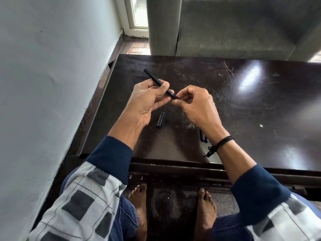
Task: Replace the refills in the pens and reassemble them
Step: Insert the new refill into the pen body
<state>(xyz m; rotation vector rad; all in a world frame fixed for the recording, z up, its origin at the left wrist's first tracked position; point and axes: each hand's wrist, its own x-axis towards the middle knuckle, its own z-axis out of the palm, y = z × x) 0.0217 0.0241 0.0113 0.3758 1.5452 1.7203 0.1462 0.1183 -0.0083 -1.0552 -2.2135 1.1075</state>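
Pinched only by the right hand's point(196, 105) curled fingertips, the tip end of the black pen point(157, 82) could, I judge, slip and roll away, while the left hand point(147, 100), palm up, grips its barrel above the cap point(160, 120) lying on the surface point(243, 119).

Dark scratched table point(243, 101) with black pen cap point(160, 120), dark pen parts point(202, 135).
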